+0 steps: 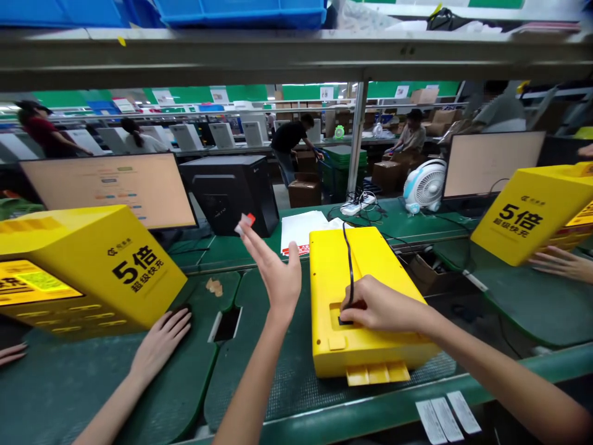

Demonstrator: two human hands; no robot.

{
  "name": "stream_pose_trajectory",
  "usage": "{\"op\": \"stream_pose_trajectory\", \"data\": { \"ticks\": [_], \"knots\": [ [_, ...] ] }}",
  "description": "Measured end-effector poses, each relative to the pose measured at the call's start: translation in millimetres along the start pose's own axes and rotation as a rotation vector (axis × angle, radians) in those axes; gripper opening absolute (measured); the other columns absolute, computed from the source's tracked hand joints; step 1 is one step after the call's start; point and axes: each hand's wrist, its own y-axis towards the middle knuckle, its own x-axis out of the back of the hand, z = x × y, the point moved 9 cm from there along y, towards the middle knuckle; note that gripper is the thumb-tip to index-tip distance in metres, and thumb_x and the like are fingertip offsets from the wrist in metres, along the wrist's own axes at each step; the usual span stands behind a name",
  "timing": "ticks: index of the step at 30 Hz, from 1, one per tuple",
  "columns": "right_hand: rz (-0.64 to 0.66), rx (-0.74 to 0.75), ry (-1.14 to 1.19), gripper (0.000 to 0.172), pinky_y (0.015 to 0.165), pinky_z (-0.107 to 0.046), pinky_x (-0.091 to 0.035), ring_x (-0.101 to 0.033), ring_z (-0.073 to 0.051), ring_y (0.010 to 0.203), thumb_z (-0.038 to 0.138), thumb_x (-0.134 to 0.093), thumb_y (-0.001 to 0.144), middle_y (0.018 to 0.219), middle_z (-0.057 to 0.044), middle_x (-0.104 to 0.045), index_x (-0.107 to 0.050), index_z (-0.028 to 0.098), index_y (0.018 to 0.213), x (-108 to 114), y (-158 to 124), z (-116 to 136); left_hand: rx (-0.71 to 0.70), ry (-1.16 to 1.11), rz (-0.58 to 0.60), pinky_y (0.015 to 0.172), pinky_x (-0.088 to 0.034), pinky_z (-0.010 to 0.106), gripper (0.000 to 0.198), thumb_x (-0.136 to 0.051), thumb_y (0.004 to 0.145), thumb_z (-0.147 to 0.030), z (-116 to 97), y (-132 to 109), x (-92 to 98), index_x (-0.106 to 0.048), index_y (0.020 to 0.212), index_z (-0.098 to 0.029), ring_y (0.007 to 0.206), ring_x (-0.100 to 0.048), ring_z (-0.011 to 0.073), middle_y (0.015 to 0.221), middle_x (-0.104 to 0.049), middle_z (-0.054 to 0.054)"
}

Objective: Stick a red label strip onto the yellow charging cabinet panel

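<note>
My left hand point(274, 270) is raised above the green belt, its fingertips pinching a small red and white piece point(246, 221). My right hand point(377, 307) rests on top of a yellow box-shaped device point(365, 346) lying flat in front of me. Its fingers are closed on the plug end of a black cable point(348, 266) at a recess in the device. The cable runs away from me over the yellow top.
A co-worker's hand point(160, 342) lies flat beside a large yellow device point(92, 266) on the left. Another person's hand point(560, 262) sits under a yellow device point(532, 210) at right. Monitors, a black computer tower point(229, 191), a small fan point(425, 184) and papers stand behind.
</note>
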Motion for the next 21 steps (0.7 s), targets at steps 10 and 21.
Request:
{"op": "stream_pose_trajectory", "data": {
  "ticks": [10,21],
  "knots": [
    [-0.041,0.043,0.009,0.015,0.08,-0.028,-0.052,-0.071,-0.021,0.087,0.024,-0.068,0.092,0.098,-0.008,-0.078,-0.083,0.019,0.09,12,-18,2,0.4,-0.198,0.151,0.121,-0.039,0.051,0.083,-0.048,0.098,-0.058,95,-87,-32.7,0.007,0.16,-0.046,0.146,-0.044,0.029,0.173,0.002,0.0],
    [-0.799,-0.114,0.472,0.083,0.089,-0.041,-0.059,-0.066,-0.033,0.117,0.087,-0.031,0.088,0.123,-0.014,-0.071,-0.072,0.024,0.125,42,-69,-160,0.536,-0.627,0.182,0.112,-0.05,0.036,0.085,-0.046,0.097,-0.06,99,-96,-63.3,0.008,0.161,-0.042,0.153,-0.034,0.0267,0.173,0.002,-0.001]
  ]
}}
